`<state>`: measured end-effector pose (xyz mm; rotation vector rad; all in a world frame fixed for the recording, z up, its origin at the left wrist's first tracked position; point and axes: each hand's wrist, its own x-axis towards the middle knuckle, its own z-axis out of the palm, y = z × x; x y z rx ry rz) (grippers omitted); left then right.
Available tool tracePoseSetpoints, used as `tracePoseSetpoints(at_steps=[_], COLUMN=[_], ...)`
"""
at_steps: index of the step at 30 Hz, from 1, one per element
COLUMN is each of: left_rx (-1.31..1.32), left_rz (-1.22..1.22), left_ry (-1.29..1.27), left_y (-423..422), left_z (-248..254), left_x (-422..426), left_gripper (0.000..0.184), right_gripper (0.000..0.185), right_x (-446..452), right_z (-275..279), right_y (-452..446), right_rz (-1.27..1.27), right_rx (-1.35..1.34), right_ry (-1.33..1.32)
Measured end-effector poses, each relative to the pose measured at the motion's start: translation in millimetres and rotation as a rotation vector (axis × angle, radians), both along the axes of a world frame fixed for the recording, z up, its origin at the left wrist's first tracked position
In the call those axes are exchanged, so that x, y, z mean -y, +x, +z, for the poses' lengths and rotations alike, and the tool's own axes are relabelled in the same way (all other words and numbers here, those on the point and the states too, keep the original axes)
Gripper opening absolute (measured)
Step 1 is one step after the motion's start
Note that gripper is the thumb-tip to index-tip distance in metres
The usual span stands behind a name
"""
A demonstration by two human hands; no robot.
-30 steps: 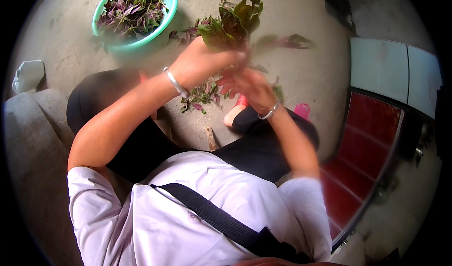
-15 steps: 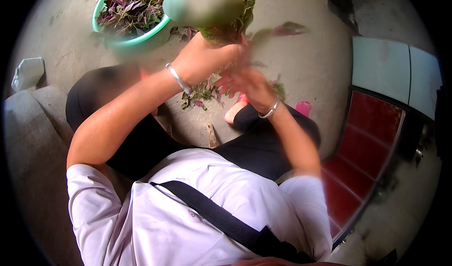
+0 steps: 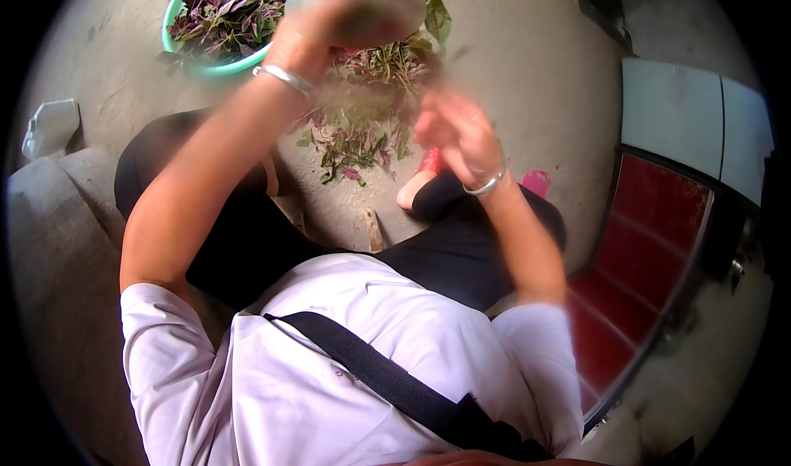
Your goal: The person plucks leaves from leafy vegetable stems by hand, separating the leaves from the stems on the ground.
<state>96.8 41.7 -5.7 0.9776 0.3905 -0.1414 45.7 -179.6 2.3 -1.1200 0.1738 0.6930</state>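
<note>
My left hand [image 3: 329, 23] is at the top, between the green basin and the leafy stems. A blurred patch covers its fingers, so what it holds, if anything, cannot be made out. Purple-green leafy stems [image 3: 387, 62] show just right of and below it, with a broad green leaf [image 3: 438, 19] beside them. Lower and to the right, my right hand [image 3: 465, 136] is raised over the floor, its slightly bent fingers apart and nothing visible in them. Loose leaves and bits of stem [image 3: 350, 151] lie on the floor between my forearms.
The green basin [image 3: 173, 21], full of purple-green leaves, stands at the upper left. A pale plastic container [image 3: 51, 128] is at the far left. On the right are a pale-panelled cabinet [image 3: 669, 107] and red tiles [image 3: 655, 219]. A wooden piece [image 3: 374, 229] is near my legs.
My left hand has moved up and left from the spot where it held the leafy bunch. My right hand has drawn away to the right and slightly down. More leafy stems show between them.
</note>
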Motion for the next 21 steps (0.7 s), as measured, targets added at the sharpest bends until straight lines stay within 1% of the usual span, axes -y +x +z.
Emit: tracePoseSetpoints(at_steps=[1, 3, 4, 7, 8, 9, 11, 13, 15, 17, 18, 19, 21], left_rx=[0.041, 0.039, 0.071, 0.551, 0.62, 0.842, 1.143, 1.077, 1.121, 1.152, 1.16, 1.159, 0.968], left_rz=[0.018, 0.177, 0.213, 0.109, 0.01, -0.054, -0.216, -0.435, -0.455, -0.487, -0.491, -0.497, -0.672], left_ry=[0.099, 0.118, 0.151, 0.59, 0.734, 1.027, 1.327, 1.374, 1.439, 1.508, 1.497, 1.471, 1.505], left_y=[8, 16, 19, 9, 0, -4, -5, -14, -16, -18, -17, -17, -20], left_z=[-5, -3, -6, 3, 12, 18, 22, 11, 2, -4, -5, -2, 21], left_x=[-11, -21, -28, -12, -2, 2, 10, 16, 18, 19, 19, 19, 20], left_gripper=[0.021, 0.021, 0.019, 0.018, 0.017, 0.014, 0.017, 0.02, 0.019, 0.019, 0.018, 0.019, 0.017], right_gripper=[0.019, 0.018, 0.018, 0.018, 0.018, 0.019, 0.019, 0.02, 0.021, 0.021, 0.02, 0.02, 0.019], right_x=[1, 5, 6, 7, 6, 5, 5, 4, 5, 3, 2, 0, 4], right_z=[-1, -1, 0, 2, 3, 4, 6, 7, 7, 13, 18, 22, 11], right_y=[0, 1, 1, 1, 1, 0, -1, -2, -3, -1, 1, 0, 2], right_rz=[-0.015, -0.044, -0.037, -0.008, 0.007, 0.022, 0.075, 0.115, 0.136, 0.17, 0.204, 0.17, 0.185], right_rx=[-0.003, -0.007, -0.001, 0.014, 0.016, 0.016, 0.038, 0.049, 0.036, 0.125, 0.188, 0.13, 0.121], right_ry=[-0.011, -0.035, -0.05, -0.092, -0.104, -0.117, -0.156, -0.19, -0.22, -0.293, -0.352, -0.316, -0.27])
